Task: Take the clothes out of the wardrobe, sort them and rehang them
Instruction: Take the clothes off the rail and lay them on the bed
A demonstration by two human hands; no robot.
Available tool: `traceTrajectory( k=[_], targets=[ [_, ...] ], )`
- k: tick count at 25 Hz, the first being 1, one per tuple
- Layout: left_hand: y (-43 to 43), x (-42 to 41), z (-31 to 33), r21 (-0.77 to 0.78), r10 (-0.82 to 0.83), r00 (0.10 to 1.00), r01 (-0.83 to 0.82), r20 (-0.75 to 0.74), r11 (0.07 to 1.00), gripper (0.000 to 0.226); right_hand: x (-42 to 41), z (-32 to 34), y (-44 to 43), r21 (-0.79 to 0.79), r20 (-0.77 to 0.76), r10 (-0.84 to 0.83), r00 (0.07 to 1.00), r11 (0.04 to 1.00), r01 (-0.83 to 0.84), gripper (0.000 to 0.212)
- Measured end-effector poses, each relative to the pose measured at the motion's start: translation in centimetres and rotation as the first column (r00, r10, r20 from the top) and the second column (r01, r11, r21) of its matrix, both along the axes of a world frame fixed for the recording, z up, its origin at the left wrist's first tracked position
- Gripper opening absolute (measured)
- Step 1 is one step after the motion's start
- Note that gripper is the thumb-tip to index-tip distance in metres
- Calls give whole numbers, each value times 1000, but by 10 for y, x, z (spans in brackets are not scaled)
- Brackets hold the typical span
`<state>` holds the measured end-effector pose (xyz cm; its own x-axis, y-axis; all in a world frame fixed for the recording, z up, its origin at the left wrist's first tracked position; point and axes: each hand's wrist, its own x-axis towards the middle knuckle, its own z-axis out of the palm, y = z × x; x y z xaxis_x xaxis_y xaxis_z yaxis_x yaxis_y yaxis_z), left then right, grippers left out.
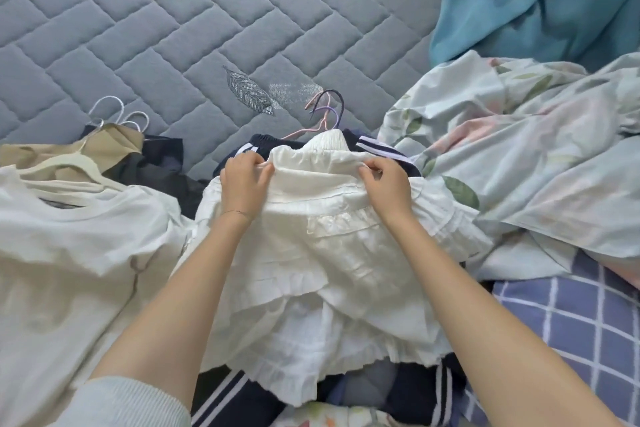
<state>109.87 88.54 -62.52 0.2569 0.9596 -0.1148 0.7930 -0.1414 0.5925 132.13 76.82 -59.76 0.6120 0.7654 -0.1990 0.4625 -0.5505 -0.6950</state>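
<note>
Clothes [270, 288]: out of the wardrobe, lying in piles across the bottom and middle of the frame. Looks like the sorting step, with the rehanging not yet done.

Nearest, at the bottom middle, a dark blue striped piece [221, 399] poking out from under a white frilly skirt [322, 253]. Both bare arms reaching up the frame over the skirt, side by side. Left hand [244, 180] at the skirt's top edge, left of middle, fingers curled and pinching the cloth. Right hand [384, 184] just right of middle, doing the same, thumb and fingers nipped on the edge. Top edge held stretched between the two.

Next, probably: keep hold of both ends, lift the skirt, then fit it onto a hanger or lay it on the right pile. Needs a soft, even pull to keep the frills neat.

Just past the hands, pink and purple hanger hooks [327, 111]. At the left, a white T-shirt [69, 253], with white hangers [114, 114] above it. At the right, a flowery sheet [519, 149]. Farthest, filling the upper left, a grey quilted mattress [138, 28].
</note>
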Motion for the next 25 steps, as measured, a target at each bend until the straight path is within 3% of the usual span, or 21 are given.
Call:
traceTrajectory(
  k=[4, 8, 14, 21, 25],
  targets=[
    [9, -6, -31, 21, 6, 998, -7, 63, 1000, 17, -3, -30, 11, 25, 117, 33, 993, 999, -37, 16],
    [-3, -15, -8, 63, -26, 993, 19, 119, 998, 22, -22, -13, -7, 18, 211, 24, 977, 999, -28, 20],
    [-72, -62, 105, 224, -83, 991, 57, 106, 973, 35, -74, 93, -65, -6, 213, 134, 968, 991, -136, 32],
    [-184, -154, 253, 144, 171, 984, -177, 52, 974, 43, -163, 254, -116, 56, 139, 305, 942, 947, -315, 39],
    [-244, -216, 314, 122, 336, 941, -337, 28, 934, 47, -234, 310, -144, 91, 127, 499, 857, 855, -511, 45]
  ],
)
